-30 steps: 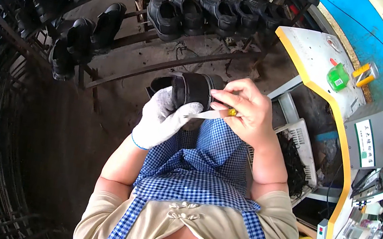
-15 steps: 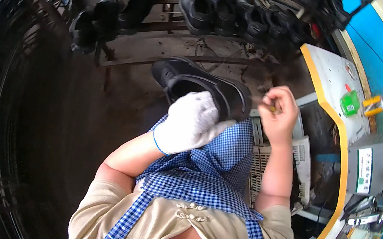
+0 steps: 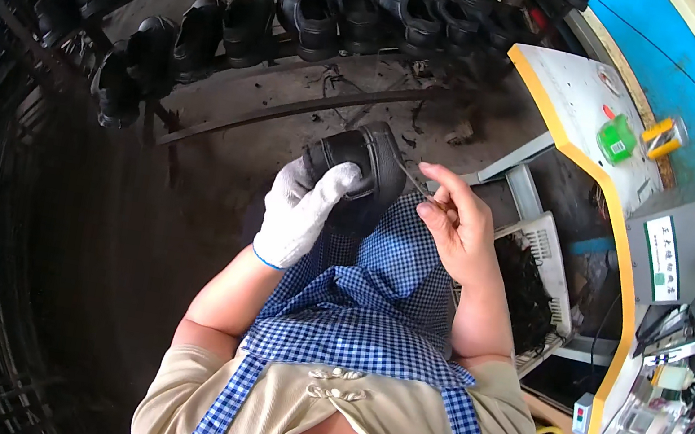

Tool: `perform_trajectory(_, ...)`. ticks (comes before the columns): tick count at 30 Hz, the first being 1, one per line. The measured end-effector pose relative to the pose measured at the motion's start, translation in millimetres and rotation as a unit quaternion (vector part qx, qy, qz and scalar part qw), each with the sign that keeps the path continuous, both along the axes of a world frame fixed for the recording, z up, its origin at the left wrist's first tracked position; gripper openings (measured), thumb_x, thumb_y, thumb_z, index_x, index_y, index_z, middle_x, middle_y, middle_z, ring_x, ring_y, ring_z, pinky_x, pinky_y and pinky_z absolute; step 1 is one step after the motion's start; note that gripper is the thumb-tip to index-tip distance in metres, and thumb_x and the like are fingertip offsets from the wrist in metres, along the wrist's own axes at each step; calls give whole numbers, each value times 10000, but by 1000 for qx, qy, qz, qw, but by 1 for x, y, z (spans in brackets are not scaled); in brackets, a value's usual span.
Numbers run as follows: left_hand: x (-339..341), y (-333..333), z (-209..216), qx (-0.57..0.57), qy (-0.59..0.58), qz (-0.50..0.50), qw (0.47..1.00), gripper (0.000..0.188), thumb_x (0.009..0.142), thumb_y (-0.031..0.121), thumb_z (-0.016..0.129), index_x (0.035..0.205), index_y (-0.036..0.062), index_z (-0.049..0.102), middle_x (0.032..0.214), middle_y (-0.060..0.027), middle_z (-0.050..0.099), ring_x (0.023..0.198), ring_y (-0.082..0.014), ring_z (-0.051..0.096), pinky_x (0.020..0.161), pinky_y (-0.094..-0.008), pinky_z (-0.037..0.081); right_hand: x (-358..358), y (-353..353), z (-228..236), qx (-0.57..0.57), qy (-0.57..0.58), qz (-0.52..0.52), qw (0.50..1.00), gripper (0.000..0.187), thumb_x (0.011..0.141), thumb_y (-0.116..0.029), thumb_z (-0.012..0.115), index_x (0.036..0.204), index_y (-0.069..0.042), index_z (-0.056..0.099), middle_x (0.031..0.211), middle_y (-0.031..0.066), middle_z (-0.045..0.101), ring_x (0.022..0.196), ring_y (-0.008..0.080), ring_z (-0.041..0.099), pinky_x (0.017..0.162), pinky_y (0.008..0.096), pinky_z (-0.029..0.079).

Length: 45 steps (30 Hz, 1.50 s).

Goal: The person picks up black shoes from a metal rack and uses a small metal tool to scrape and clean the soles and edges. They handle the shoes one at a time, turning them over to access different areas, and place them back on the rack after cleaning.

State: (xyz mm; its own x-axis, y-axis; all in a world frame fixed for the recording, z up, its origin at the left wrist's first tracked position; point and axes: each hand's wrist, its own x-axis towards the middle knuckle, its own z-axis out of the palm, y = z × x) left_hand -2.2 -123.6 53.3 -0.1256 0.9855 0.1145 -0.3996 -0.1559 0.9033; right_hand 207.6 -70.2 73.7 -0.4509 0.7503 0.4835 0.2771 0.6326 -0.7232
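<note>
Near centre, a shoe (image 3: 387,169) is being gripped by the left hand (image 3: 299,209).
A tool (image 3: 413,180) is being pinched by the right hand (image 3: 461,230).

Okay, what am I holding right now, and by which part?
Your gloved left hand grips a black shoe by its upper; your bare right hand pinches a thin tool by the end away from the shoe.

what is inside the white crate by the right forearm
Dark, tangled scraps show inside the crate; what they are made of, I can't tell. The right forearm covers its left part, and anything beneath the top layer is hidden.
</note>
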Motion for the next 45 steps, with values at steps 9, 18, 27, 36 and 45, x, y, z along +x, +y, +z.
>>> perform_trajectory(9, 12, 8, 10, -114, -204, -33, 972, 419, 965, 317, 527, 1223, -13, 533, 1150, -130, 629, 1021, -216, 630, 888, -359, 512, 1, -15, 5, 188, -179, -103, 960, 438, 836, -117, 673, 1249, -257, 625, 710, 36, 467, 526, 202, 523, 473, 345, 446)
perform_trajectory(18, 24, 8, -6, -29, -93, 30, 995, 302, 972, 203, 553, 1190, -5, 556, 1062, -75, 646, 908, -127, 623, 800, -265, 514, 8, -28, 21, 247, -257, -130, 925, 466, 783, -67, 664, 1227, -206, 641, 716, 30, 433, 484, 183, 518, 426, 337, 433)
perform_trajectory(27, 26, 6, -4, -37, -76, 34, 996, 290, 970, 210, 558, 1165, -4, 562, 1005, -62, 652, 862, -121, 622, 760, -254, 511, 1, -32, 25, 269, -273, -144, 912, 480, 774, -65, 663, 1238, -182, 631, 727, 20, 425, 477, 149, 515, 406, 315, 408)
perform_trajectory(36, 27, 5, -8, -37, -42, 11, 998, 297, 969, 181, 555, 1197, -9, 567, 1052, -48, 640, 924, -106, 588, 806, -254, 484, -11, 4, 9, 182, -79, -125, 972, 316, 865, -95, 654, 1178, -134, 631, 701, 59, 537, 549, 202, 586, 493, 323, 478)
perform_trajectory(45, 13, 5, 21, 112, 326, -35, 938, 269, 903, 151, 615, 1108, -23, 626, 955, -138, 661, 853, -227, 635, 777, -327, 501, 8, 29, -43, -257, 86, 31, 962, 632, 811, -397, 749, 1201, 59, 550, 1028, 105, 658, 930, 159, 611, 815, 269, 476)
